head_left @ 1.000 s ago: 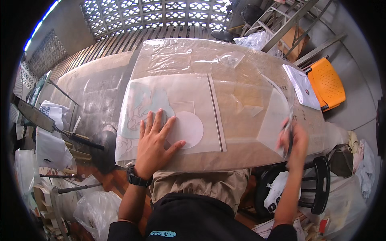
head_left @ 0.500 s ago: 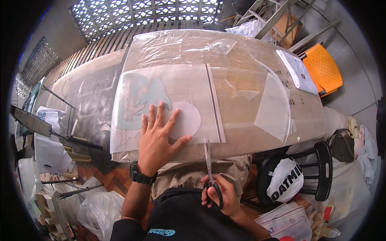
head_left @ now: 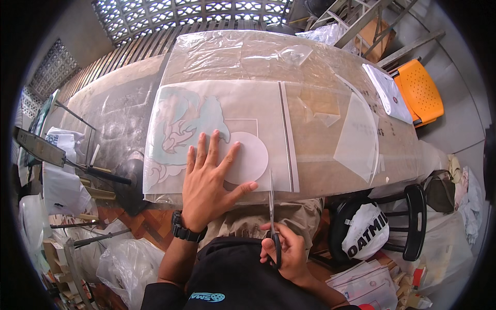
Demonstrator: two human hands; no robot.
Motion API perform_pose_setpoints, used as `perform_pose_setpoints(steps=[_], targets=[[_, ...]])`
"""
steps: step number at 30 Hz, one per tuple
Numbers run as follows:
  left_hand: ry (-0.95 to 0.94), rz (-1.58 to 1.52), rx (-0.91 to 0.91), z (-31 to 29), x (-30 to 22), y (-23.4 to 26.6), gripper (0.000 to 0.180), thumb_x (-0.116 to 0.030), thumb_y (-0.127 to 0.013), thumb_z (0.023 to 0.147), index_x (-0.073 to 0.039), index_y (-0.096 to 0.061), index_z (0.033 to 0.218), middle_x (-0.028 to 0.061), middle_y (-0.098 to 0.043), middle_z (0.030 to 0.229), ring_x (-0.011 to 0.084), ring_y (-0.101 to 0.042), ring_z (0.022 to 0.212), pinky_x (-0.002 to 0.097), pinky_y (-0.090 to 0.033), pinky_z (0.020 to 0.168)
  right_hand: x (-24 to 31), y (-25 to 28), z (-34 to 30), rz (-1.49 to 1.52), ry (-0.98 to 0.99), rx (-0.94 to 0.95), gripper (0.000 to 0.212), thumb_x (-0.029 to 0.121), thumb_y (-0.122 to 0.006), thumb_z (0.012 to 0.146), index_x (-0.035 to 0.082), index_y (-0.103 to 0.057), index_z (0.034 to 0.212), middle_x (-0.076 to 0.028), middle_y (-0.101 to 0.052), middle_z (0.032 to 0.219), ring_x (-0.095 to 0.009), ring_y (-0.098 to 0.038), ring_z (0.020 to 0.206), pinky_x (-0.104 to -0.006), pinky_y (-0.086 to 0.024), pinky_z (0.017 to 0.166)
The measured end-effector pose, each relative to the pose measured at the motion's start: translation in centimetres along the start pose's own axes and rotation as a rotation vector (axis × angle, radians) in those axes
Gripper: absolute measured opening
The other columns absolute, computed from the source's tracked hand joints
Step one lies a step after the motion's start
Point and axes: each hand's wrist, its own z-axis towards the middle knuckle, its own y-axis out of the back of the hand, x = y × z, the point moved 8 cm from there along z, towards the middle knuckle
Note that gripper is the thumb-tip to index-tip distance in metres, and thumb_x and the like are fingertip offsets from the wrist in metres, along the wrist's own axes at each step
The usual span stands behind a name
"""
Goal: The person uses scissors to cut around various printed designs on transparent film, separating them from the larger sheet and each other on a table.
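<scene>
A pale translucent sheet, printed with a faint green and pink figure, lies on the plastic-covered table. A white round shape shows on it, right of my left hand's fingers. My left hand rests flat on the sheet with fingers spread, overlapping the round shape's left side. In my right hand is a pair of scissors, fingers in the black handles. Their blades point away from me and cross the sheet's near edge, right of the round shape. Whether they are cutting into the sheet I cannot tell.
Clear plastic film covers the table. Another translucent sheet lies to the right, with folded white cloth beyond it near an orange chair. A black chair stands near right; plastic bags lie at lower left.
The printed sheet has shifted a little to the right on the table, my left hand moving with it. The scissors have turned slightly, and their blades look narrower.
</scene>
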Motion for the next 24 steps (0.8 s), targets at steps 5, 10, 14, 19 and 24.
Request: perform_pose_setpoints(steps=[5,10,14,19,24], targets=[[0.006,-0.007,-0.009,0.12,0.02,0.0,0.088,-0.073,-0.064,0.075,-0.018,-0.052,0.143,0.0228,-0.03,0.157,0.0419,-0.02,0.148,0.0525,-0.015,0.12,0.09,-0.05,0.09,-0.047,0.019,0.017,0.05,0.035,-0.07,0.094,-0.005,-0.056,0.12,-0.004,-0.062,0.069,-0.008,-0.061,0.062,-0.0225,-0.05,0.058],[0.007,0.002,-0.013,0.16,0.02,-0.05,0.091,-0.075,-0.064,0.073,-0.018,-0.052,0.144,0.0228,-0.03,0.157,0.0413,-0.02,0.148,0.0519,-0.014,0.12,0.0,0.02,0.02,-0.053,0.001,-0.002,0.047,0.032,-0.07,0.094,-0.006,-0.056,0.119,-0.005,-0.063,0.07,-0.007,-0.061,0.062,-0.0224,-0.05,0.058],[0.011,0.003,-0.021,0.14,-0.06,0.03,0.091,-0.073,-0.066,0.073,-0.016,-0.052,0.143,0.0228,-0.03,0.157,0.041,-0.021,0.148,0.0517,-0.014,0.12,-0.32,0.12,-0.09,-0.038,0.017,-0.041,0.043,0.027,-0.074,0.091,-0.004,-0.059,0.117,-0.003,-0.063,0.066,-0.006,-0.061,0.06,-0.0219,-0.049,0.054],[0.014,0.0,-0.039,0.14,-0.25,0.36,0.092,-0.071,-0.069,0.072,-0.014,-0.052,0.142,0.0231,-0.031,0.156,0.0409,-0.022,0.147,0.0519,-0.015,0.12,-0.38,0.01,-0.37,-0.026,0.009,-0.073,0.042,0.026,-0.074,0.091,-0.004,-0.059,0.117,-0.003,-0.062,0.065,-0.005,-0.06,0.058,-0.0214,-0.048,0.053],[0.022,-0.001,-0.031,0.1,-0.3,0.29,0.094,-0.071,-0.07,0.07,-0.014,-0.052,0.143,0.0232,-0.031,0.156,0.0408,-0.022,0.147,0.0523,-0.015,0.119,-0.04,0.0,-0.59,-0.068,0.02,-0.095,0.049,0.026,-0.074,0.091,-0.003,-0.057,0.127,-0.002,-0.061,0.063,-0.005,-0.059,0.057,-0.022,-0.048,0.051]])
